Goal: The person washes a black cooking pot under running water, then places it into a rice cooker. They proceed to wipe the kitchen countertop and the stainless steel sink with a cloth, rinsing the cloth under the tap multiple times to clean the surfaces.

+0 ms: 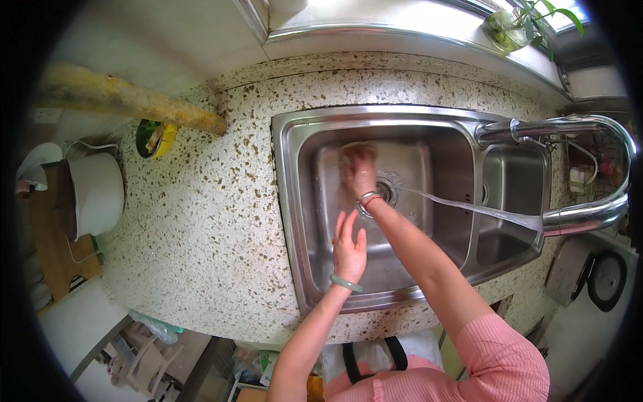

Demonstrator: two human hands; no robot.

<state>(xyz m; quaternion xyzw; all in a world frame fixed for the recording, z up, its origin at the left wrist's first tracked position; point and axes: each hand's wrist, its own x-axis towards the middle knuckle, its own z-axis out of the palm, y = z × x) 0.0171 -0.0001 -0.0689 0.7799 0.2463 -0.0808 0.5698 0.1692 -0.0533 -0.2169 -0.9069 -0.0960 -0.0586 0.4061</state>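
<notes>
My right hand (362, 173) reaches down into the large basin of the steel sink (450, 167), its fingers pressed onto a brownish sponge-like pad (359, 147) against the basin's bottom near the far left. Motion blurs the pad, and the hand covers part of it. Beside the right wrist, the round drain (384, 194) shows partly. Over the near left part of the basin, my left hand (349, 253) hangs with fingers apart and nothing in it. From the chrome faucet (581, 221), a stream of water (469, 206) runs toward the drain.
A smaller basin (506, 234) lies right of the large one. On the speckled counter (214, 234) to the left stand a bamboo-like pole (134, 100), a yellow container (164, 142) and a white pot-like appliance (97, 194). A potted plant (509, 30) sits on the windowsill.
</notes>
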